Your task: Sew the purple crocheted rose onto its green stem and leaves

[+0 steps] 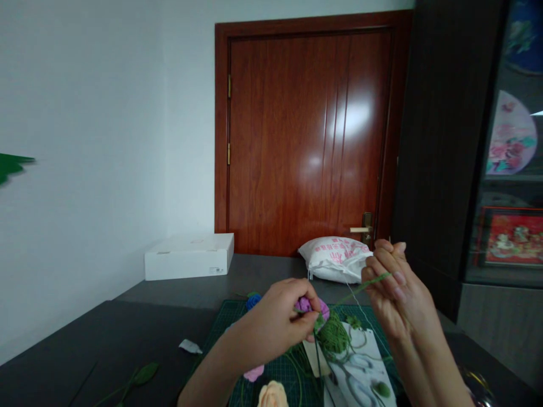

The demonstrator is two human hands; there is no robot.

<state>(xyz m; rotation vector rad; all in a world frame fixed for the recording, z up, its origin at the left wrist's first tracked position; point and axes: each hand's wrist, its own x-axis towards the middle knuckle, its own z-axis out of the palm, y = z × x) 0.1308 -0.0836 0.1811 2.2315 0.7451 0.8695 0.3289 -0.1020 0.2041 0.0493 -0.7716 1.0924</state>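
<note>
My left hand (292,311) is closed in a pinch around the base of a purple crocheted flower (324,310), whose petals show between and beyond the fingers. A bit of green crochet and a dark thin stem appear just below the fingertips. Raised to the right, my right hand (394,282) has its fingers curled on green yarn (375,280), which stretches across toward the flower. A small thin tip pokes up above these fingers; I cannot make out what it belongs to. Under and between the hands sits a green yarn ball (334,334).
A green cutting mat (224,316) bears a blue flower (253,301), a pink piece (254,373), a peach flower (272,394) and a marbled sheet (360,373). Behind are a white box (189,257) and a white bag (335,257). A green leaf (146,373) lies at left.
</note>
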